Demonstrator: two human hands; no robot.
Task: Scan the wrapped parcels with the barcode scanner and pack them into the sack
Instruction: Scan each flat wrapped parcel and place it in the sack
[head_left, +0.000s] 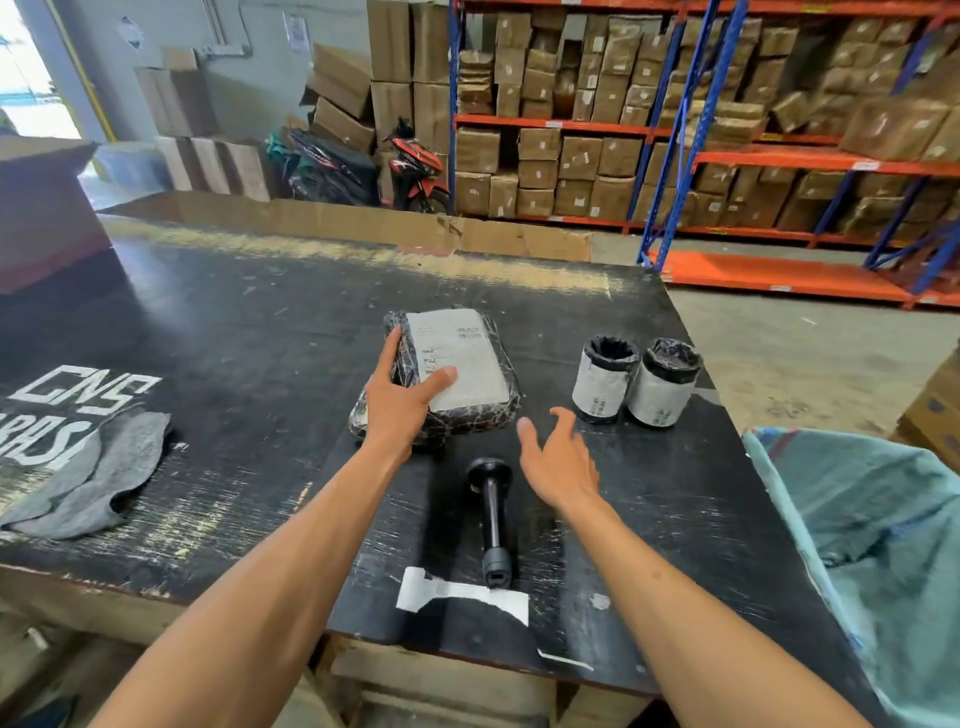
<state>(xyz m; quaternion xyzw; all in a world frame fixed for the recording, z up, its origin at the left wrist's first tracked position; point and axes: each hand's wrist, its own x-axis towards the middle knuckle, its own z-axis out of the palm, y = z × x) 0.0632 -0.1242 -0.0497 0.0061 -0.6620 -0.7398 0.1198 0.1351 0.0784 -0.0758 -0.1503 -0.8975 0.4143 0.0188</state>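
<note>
A flat parcel (467, 358) in black wrap with a white label lies in the middle of the black table (234, 322). My left hand (402, 400) rests on its near left corner, thumb on the label and fingers along the side. To the right, my right hand (563, 460) hovers open above the table, just past the parcel's near right corner. The black barcode scanner (492, 512) lies on the table between my forearms. Two wrapped cylinder parcels (605, 379) (664, 383) stand upright at the right. A teal sack (872, 525) hangs open at the table's right edge.
A grey cloth (91, 480) lies at the left of the table. A torn white label (460, 597) sticks near the front edge. Cardboard sheets (363, 221) line the far edge. Shelves of boxes (675, 130) and parked motorbikes (363, 166) stand behind.
</note>
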